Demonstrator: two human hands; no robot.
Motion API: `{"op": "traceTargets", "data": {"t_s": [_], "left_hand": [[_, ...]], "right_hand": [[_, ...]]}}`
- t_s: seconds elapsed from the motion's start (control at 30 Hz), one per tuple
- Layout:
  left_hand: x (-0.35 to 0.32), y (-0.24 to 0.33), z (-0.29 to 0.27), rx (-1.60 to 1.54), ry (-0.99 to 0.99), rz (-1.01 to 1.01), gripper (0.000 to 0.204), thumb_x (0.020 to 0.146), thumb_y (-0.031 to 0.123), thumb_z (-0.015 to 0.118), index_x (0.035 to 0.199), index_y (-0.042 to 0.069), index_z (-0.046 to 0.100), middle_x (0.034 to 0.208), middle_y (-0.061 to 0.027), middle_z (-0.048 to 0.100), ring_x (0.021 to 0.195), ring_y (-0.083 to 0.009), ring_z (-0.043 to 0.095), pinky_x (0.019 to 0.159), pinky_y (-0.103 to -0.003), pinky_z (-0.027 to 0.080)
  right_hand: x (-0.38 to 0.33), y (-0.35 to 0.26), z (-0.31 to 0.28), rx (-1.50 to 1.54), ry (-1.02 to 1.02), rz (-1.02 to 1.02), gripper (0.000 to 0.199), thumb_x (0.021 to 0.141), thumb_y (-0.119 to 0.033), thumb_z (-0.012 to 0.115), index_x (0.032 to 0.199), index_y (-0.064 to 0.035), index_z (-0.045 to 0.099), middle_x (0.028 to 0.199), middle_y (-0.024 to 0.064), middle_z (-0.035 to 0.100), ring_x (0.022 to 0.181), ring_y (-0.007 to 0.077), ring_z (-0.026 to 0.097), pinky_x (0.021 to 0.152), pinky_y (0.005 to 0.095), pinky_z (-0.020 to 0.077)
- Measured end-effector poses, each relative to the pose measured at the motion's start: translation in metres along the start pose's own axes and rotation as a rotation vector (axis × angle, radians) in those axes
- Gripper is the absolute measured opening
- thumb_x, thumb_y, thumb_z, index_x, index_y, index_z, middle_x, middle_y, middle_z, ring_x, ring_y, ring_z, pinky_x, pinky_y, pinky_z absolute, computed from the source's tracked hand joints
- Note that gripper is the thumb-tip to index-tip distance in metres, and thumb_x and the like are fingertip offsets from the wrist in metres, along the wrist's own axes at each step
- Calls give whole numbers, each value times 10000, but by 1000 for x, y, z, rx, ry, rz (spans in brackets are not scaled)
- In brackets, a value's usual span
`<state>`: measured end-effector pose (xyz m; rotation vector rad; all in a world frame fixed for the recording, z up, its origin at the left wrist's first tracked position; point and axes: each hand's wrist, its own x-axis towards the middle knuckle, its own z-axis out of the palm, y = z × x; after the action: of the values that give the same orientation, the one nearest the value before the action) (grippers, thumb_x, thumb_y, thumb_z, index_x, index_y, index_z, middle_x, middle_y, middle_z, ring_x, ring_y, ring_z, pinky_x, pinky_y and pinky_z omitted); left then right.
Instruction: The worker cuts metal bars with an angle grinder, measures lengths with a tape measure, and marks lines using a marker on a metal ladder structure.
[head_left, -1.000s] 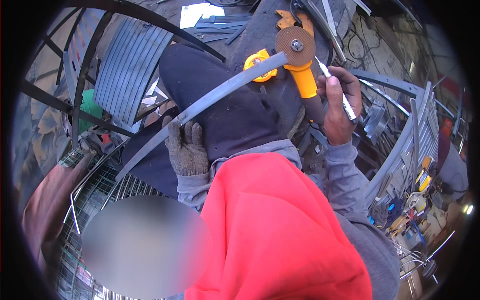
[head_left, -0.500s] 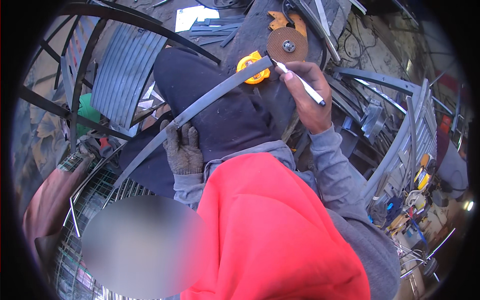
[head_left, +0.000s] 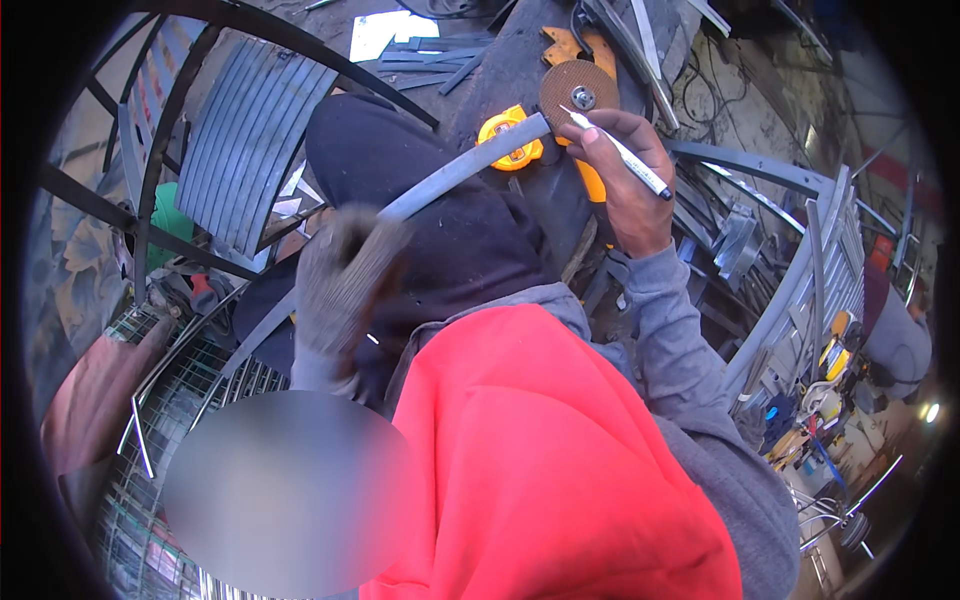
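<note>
My left hand (head_left: 345, 275), in a grey knit glove, is closed around a long curved flat metal bar (head_left: 465, 172) lying slantwise over my dark-clad leg; motion blurs its fingers. In my bare right hand (head_left: 630, 175) is a white marker pen (head_left: 622, 155), its tip pointing up and left, just beyond the bar's far end and apart from it. A yellow tape measure (head_left: 508, 137) sits against that end, partly covered by the bar. Right behind stands an angle grinder with a brown cutting disc (head_left: 578, 95) facing up and a yellow-orange guard (head_left: 590, 48).
Curved slatted metal panels stand at left (head_left: 255, 150) and right (head_left: 800, 275). Cut flat strips (head_left: 435, 60) and a white sheet (head_left: 390, 32) lie at the far side. Wire mesh (head_left: 150, 470) is at lower left. Tools (head_left: 825, 390) and cables (head_left: 705, 95) crowd the right.
My left hand has gone from lying beneath the bar to wrapping over it. My right hand has drawn the marker slightly right, away from the bar's end.
</note>
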<state>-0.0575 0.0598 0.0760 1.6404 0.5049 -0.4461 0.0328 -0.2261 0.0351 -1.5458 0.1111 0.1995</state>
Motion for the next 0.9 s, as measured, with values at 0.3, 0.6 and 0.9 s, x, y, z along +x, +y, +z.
{"op": "traceTargets", "data": {"t_s": [0.3, 0.6, 0.9], "left_hand": [[94, -16, 77, 518, -53, 569, 400, 925, 201, 755, 1299, 86, 676, 1145, -153, 746, 1034, -302, 733, 855, -397, 573], [88, -27, 86, 654, 111, 699, 395, 909, 208, 739, 1289, 107, 693, 1176, -154, 736, 1039, -345, 715, 941, -432, 538], [89, -27, 85, 642, 108, 688, 396, 909, 203, 740, 1290, 106, 695, 1182, -149, 738, 1043, -347, 713, 943, -437, 537]], "right_hand": [[-2, 0, 6, 75, 56, 67, 232, 1024, -136, 636, 1167, 44, 599, 1078, 136, 718, 1036, 189, 722, 902, 293, 595], [-2, 18, 2, -121, 21, -8, 203, 987, -166, 699, 1088, 5, 659, 966, 47, 714, 844, 56, 634, 723, 223, 519], [-4, 22, 3, -226, 48, -52, 199, 978, -178, 717, 1073, -7, 683, 888, 3, 690, 773, 29, 580, 672, 215, 487]]}}
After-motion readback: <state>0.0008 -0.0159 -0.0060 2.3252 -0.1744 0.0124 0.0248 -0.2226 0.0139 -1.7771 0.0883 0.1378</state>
